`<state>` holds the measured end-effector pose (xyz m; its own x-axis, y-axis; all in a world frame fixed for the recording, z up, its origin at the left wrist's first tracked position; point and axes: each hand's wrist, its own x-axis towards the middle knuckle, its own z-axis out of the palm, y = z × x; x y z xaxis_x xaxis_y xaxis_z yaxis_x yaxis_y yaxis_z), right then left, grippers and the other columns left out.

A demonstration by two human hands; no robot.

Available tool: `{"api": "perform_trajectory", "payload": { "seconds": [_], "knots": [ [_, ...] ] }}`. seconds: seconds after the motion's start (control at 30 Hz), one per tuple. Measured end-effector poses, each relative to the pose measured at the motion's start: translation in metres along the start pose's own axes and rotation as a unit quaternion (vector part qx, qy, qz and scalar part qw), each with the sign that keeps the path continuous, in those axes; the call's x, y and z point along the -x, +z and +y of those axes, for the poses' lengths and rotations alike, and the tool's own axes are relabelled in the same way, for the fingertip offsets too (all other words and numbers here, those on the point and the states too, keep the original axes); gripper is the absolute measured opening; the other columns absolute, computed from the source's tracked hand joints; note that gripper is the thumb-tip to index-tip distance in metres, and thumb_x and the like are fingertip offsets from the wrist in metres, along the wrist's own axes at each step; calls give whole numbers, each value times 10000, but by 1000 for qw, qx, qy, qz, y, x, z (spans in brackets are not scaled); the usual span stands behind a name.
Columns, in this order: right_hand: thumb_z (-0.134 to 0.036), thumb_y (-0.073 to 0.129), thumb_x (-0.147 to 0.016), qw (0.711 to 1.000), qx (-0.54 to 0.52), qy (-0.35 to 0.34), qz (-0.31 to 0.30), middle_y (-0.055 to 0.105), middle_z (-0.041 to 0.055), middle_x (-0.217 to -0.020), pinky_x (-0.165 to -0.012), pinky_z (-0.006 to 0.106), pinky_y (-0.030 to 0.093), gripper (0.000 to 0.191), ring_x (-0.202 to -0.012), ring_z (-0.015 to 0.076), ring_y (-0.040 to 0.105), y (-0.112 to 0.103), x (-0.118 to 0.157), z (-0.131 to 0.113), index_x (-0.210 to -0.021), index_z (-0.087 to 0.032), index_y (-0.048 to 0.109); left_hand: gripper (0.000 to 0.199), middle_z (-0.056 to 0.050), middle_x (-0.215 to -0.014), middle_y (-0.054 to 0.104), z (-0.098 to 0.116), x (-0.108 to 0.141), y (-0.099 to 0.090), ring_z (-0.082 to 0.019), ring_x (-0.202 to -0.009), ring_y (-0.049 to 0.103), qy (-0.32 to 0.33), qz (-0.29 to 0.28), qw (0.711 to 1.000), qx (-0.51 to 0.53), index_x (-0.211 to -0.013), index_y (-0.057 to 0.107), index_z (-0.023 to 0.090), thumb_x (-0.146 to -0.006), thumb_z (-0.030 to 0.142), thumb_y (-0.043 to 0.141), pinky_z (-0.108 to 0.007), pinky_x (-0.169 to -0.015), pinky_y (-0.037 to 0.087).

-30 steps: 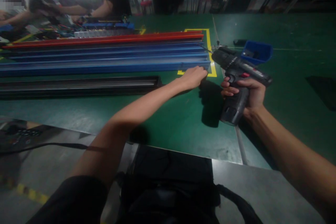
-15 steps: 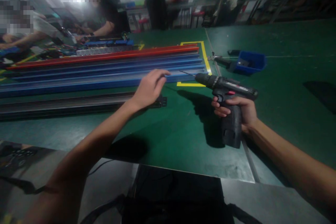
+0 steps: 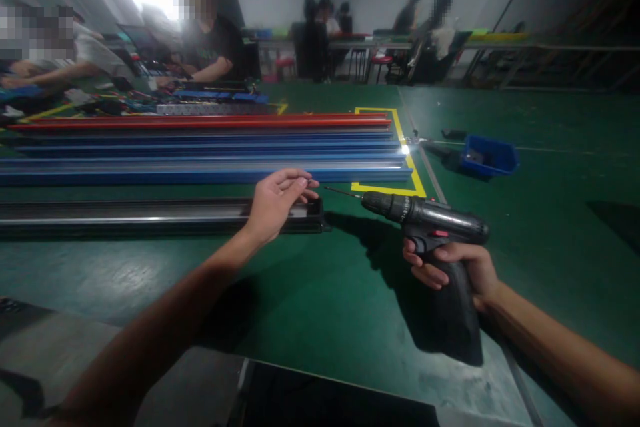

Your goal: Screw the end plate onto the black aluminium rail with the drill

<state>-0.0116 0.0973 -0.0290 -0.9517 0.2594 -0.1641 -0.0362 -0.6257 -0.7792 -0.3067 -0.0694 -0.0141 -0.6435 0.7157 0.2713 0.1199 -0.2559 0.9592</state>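
Observation:
My right hand [image 3: 450,263] is wrapped round the grip of a black cordless drill [image 3: 425,217], forefinger by the trigger. Its long thin bit [image 3: 343,191] points left, the tip just short of my left hand [image 3: 280,203]. Thumb and forefinger of that hand are pinched together; whatever lies between them is too small to make out. Below the left hand runs a long black channel-shaped profile [image 3: 125,219], its end piece [image 3: 315,217] near the fingers. Behind it lie several long blue profiles [image 3: 200,172] and red ones [image 3: 200,121].
Yellow tape [image 3: 390,191] frames the right ends of the coloured profiles on the green table [image 3: 350,300]. A blue bin [image 3: 490,157] holding small parts stands at the right. Co-workers sit at the far left among wires and parts, with more people at the back.
My left hand has come slightly down and left, its fingers now pinched. The drill has turned lower, its bit closer to that hand. The black profile's end has shifted, and the view has tilted up.

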Motion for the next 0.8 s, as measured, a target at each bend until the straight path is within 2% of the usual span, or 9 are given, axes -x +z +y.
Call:
{"api": "perform_trajectory", "payload": {
  "seconds": [0.1,0.2,0.33,0.63,0.8],
  "knots": [
    [-231,688,-702,1000,-2,2,-6,640,99,-779,-453,227,432,317,-446,66,377,1,-11,-2,-951,-73,805,265,-76,-991,800,-1,0,-2,-145,-786,756,-23,18,999,20,-1030,720,155,-868,352,791,-244,-695,546],
    [-241,689,-708,1000,0,-1,-14,634,103,-771,-441,242,427,302,-437,72,354,-3,-24,-3,-945,-91,801,234,-68,-1023,785,-2,-2,-4,-128,-805,730,-19,44,999,21,-1007,738,161,-867,342,785,-239,-703,537],
    [-263,696,-696,1000,-3,-21,-10,623,100,-751,-411,255,387,272,-409,71,318,-11,-36,0,-916,-132,787,222,-25,-823,728,-5,-4,-7,-108,-730,652,-29,57,998,17,-988,769,155,-843,320,801,-240,-695,529],
    [-359,661,-661,999,29,6,-27,598,42,-684,-380,245,228,291,-360,50,207,-19,-29,10,-879,-238,810,212,-46,-857,756,1,-2,-4,-95,-678,628,-71,53,996,29,-970,789,151,-798,266,832,-221,-593,467],
    [-377,652,-640,999,38,16,-25,615,36,-663,-368,233,197,288,-342,46,198,-18,-29,12,-857,-262,802,200,-54,-859,760,5,-2,-4,-91,-644,610,-79,39,996,10,-958,793,144,-795,256,824,-222,-563,445]
  ]
}}
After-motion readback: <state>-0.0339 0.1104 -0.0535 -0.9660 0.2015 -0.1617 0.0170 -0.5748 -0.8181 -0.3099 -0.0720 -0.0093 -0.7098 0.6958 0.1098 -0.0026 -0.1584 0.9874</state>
